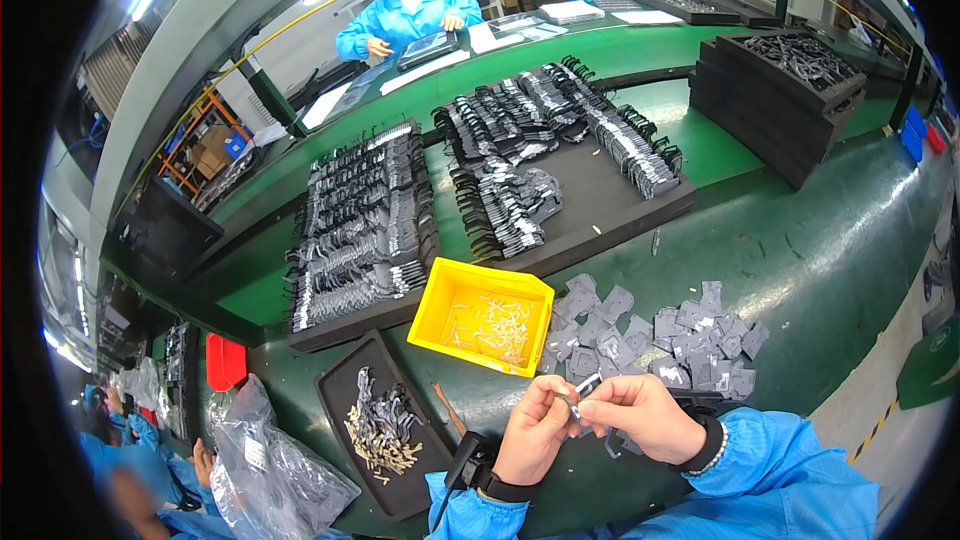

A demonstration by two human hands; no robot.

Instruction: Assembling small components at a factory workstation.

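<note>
My left hand (533, 427) and my right hand (648, 418) meet at the front of the green bench, thumbs and fingers pinched together. Between the fingertips is a small dark part with a pale edge (590, 385); the fingers hide most of it. Just beyond lie loose piles of flat grey plates (705, 332). A yellow bin (428, 325) holding small pale strips (505, 328) stands beyond my left hand. Farther left, a black tray (343, 380) carries small grey parts (375, 402) and tan pieces (383, 445).
Two black foam trays (625, 225) filled with rows of grey parts with black leads lie farther back. Stacked black trays (750, 105) stand at the far right. A red bin (226, 362) and a clear plastic bag (275, 460) are at left. People in blue work nearby.
</note>
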